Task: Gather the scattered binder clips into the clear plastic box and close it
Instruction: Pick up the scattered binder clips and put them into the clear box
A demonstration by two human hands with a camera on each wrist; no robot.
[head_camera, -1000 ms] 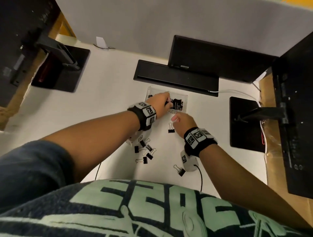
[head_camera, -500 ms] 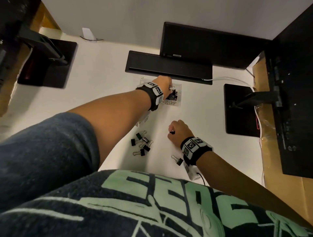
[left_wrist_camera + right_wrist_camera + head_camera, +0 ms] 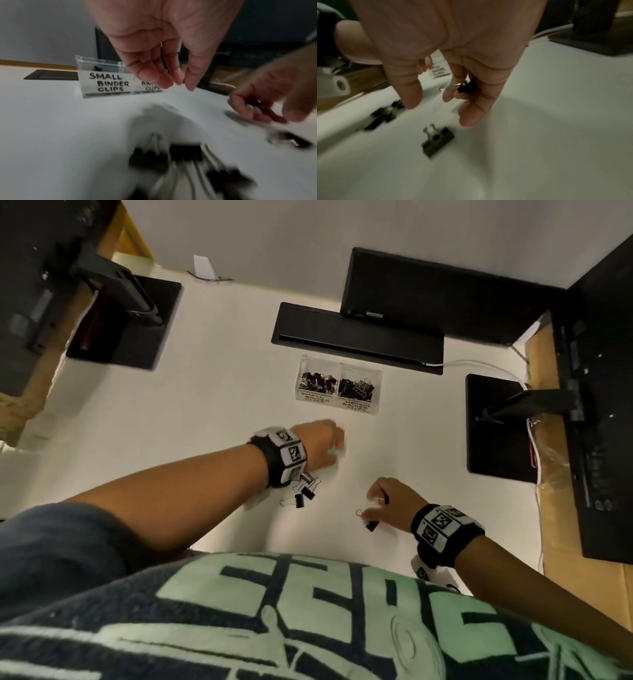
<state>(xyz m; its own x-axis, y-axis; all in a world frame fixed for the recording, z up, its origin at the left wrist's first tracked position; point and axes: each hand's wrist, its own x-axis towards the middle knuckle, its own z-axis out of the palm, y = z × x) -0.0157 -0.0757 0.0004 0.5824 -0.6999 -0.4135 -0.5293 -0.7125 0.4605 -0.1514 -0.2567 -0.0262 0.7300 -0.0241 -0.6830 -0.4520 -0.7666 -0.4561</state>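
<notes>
On the tabletop [image 3: 212, 412], listed left to right:
Left hand [image 3: 320, 445]: held above the tabletop toward its middle, fingers relaxed and pointing down, holding nothing.
Loose clips [image 3: 303, 491]: a small cluster of black binder clips lying below the left wrist, toward the near edge.
Clear plastic box [image 3: 337, 386]: toward the far edge, lid open, two compartments both holding clips; left label reads "SMALL BINDER CLIPS".
Right hand [image 3: 394, 501]: near the near edge, fingers curled around one small clip [image 3: 464, 85].
Single clip [image 3: 370, 523]: on the tabletop just beside the right fingertips [image 3: 469, 117].
</notes>
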